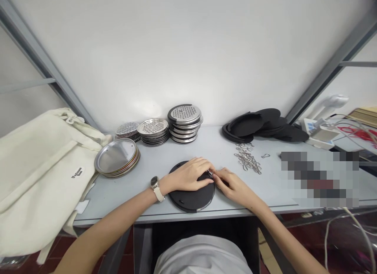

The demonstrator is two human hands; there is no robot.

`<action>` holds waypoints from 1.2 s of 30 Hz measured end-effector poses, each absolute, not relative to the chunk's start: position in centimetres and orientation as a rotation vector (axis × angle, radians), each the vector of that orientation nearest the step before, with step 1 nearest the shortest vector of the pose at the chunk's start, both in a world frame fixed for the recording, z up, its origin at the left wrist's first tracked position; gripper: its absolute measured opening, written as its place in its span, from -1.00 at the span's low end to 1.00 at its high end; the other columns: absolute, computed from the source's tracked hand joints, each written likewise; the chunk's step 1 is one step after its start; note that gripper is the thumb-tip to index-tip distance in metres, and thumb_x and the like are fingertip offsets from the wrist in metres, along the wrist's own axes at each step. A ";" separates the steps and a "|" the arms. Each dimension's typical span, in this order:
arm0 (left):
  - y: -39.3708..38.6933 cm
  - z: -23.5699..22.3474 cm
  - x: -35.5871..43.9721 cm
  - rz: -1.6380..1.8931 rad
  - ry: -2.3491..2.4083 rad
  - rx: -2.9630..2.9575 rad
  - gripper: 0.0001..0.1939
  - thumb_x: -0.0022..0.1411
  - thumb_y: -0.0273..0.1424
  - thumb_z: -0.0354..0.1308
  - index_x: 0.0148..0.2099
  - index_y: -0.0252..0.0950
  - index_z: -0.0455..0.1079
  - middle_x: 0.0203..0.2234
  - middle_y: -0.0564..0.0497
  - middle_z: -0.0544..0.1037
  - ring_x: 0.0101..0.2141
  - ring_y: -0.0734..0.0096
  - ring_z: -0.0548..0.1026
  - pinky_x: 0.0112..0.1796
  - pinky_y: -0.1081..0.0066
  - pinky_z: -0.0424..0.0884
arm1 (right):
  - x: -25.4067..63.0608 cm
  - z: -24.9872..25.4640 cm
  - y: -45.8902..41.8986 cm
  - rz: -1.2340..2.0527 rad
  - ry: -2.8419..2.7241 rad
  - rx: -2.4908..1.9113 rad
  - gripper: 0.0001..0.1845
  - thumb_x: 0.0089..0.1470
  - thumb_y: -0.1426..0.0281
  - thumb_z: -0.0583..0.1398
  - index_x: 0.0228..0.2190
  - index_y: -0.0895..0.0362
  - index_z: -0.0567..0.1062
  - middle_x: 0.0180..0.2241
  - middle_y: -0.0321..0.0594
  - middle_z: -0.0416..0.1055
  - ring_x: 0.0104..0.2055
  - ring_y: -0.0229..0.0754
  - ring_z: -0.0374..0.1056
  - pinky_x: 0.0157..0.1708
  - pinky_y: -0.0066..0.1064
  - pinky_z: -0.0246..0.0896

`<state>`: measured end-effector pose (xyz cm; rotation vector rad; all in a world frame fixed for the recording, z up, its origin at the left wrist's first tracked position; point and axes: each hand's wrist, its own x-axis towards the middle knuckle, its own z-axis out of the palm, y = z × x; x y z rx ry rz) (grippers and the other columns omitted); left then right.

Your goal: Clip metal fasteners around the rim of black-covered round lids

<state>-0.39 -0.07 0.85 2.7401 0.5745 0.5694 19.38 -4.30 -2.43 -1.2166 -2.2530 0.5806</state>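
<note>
At the lower centre of the frame, the right hand [231,184] pinches a small metal clip [210,174] at the black disc's [193,198] upper-right edge, which may slip should the overlying left hand [193,173], its grip indiscernible, let the disc turn.

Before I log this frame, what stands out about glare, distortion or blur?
Head view: soft glare on the lower wall; head view: posts slant outward, perhaps wide-angle distortion; head view: pixelation covers the table's right part; head view: the clip at the right hand is too small to judge for blur.
</note>
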 end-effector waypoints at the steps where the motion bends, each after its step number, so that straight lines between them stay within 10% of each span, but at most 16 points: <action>1: 0.0 0.8 -0.4 0.570 0.577 2.737 -0.81 0.27 -0.35 0.06 -0.09 -0.31 0.28 -0.22 -0.08 0.44 -0.16 0.27 0.39 -0.06 0.28 0.29 | 19.4 -2.4 -4.3 0.584 -2.251 -1.214 -0.66 0.29 0.32 -0.08 -0.35 0.12 0.42 -0.49 -0.23 0.43 -0.41 -0.17 0.28 -0.22 -0.30 0.17; 36: -0.1 0.8 -0.3 0.599 0.569 2.813 -0.81 0.23 -0.39 0.07 -0.11 -0.33 0.28 -0.26 -0.07 0.45 -0.19 0.27 0.38 -0.08 0.31 0.28 | 19.6 -2.9 -4.2 0.588 -2.232 -1.220 -0.69 0.22 0.39 -0.02 -0.54 0.11 0.31 -0.57 -0.30 0.31 -0.45 -0.20 0.25 -0.32 -0.36 0.16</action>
